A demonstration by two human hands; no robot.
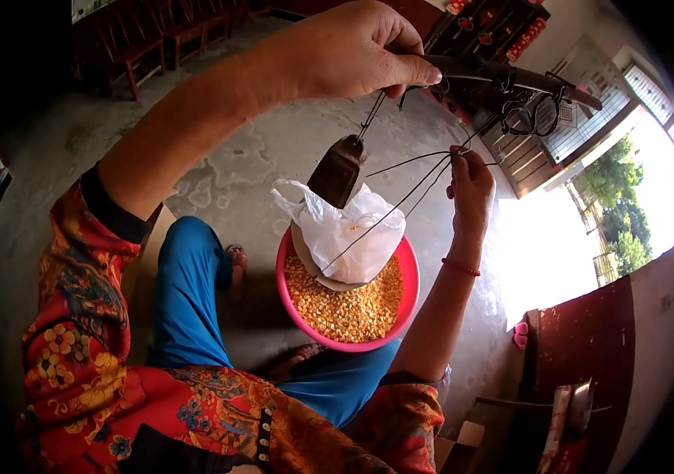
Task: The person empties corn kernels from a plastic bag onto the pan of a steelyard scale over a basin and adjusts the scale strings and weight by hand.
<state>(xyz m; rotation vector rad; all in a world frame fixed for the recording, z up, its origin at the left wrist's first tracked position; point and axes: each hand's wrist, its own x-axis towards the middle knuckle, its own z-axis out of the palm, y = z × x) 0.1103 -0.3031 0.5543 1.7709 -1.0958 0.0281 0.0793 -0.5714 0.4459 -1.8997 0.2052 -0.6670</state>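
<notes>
Black and probably stiff, the beam [532, 79] at upper right seems best held where it is clasped by the left grip [376, 51], top centre; heaviness is suggested by the blocky metal weight [335, 172] hung below. Its slim length is hung with wire loops [517, 106]. Thin, pliable cords [408, 163] are pinched by the right grip [473, 186], right of centre. Beyond, a white bag [361, 233] is set over kernels [353, 314] in a pink tub [353, 346].

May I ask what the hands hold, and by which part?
Left hand: the dark rod, by its visible left end; right hand: thin cords, where they gather.
</notes>
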